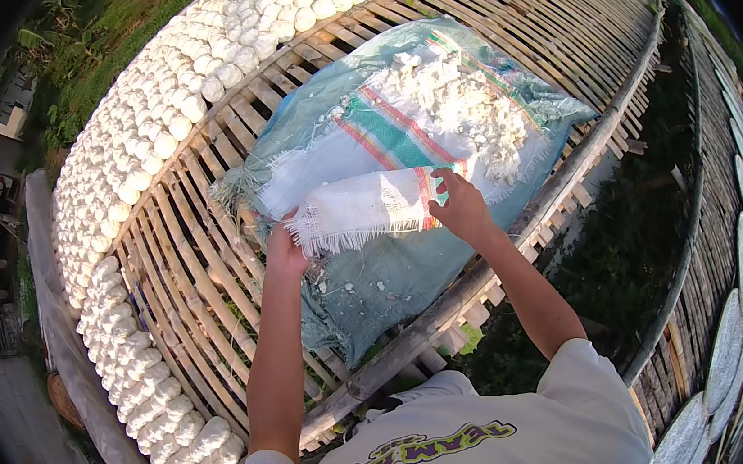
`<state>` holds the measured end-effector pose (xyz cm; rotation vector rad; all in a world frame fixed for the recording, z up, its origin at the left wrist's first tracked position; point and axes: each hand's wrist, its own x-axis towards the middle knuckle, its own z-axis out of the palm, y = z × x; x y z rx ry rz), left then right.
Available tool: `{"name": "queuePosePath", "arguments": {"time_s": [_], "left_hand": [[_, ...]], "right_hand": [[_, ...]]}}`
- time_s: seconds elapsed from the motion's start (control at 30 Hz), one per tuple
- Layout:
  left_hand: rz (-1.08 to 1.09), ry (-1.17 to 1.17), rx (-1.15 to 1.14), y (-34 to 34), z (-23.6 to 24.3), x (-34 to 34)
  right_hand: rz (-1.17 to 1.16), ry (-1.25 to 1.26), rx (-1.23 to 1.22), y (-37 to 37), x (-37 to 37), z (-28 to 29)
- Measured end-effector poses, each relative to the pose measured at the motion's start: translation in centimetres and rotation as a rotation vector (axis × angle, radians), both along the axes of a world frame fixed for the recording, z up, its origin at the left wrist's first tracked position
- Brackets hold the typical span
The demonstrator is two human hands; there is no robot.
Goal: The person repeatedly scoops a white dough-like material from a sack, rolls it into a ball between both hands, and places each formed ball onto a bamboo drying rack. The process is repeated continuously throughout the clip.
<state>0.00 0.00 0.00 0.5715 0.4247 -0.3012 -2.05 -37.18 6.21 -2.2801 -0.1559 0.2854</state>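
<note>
Fringed woven-plastic sack (355, 206), white with green and red bands, folded over on itself atop the teal mesh sheet (386, 285). Over the sheet's left side, left hand (283, 248) at the frayed end, fingers partly hidden, seemingly gripping the cloth. Over the sheet's near right side, right hand (460, 209) at the striped end, thumb and forefinger bent toward each other and touching the edge; cannot tell how firmly pinched. To handle the fold well, best keep both ends level, draw evenly between the hands, and avoid snagging loose fringe or scattering the crumbly white heap (448, 102) over the sheet's far right part. Counted: one sack, one sheet, one main heap, two hands. Beneath the sheet, one slatted bamboo rack (199, 232); left of and beyond it, crowded white balls (163, 145), too many to count; right of it, one more slatted rack (682, 344) and several overlapping grey discs (726, 344), too cut off for a sure number.
</note>
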Motion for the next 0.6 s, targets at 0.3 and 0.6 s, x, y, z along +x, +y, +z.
{"name": "queuePosePath", "arguments": {"time_s": [0.3,0.6], "left_hand": [[0.031,0.155,0.046,0.3,0.4,-0.2],[0.103,0.179,0.162,0.8,0.7,-1.3]], "right_hand": [[0.629,-0.108,-0.097,9.7,-8.6,-8.6],[0.651,0.157,0.132,11.8,-7.0,-10.4]]}}
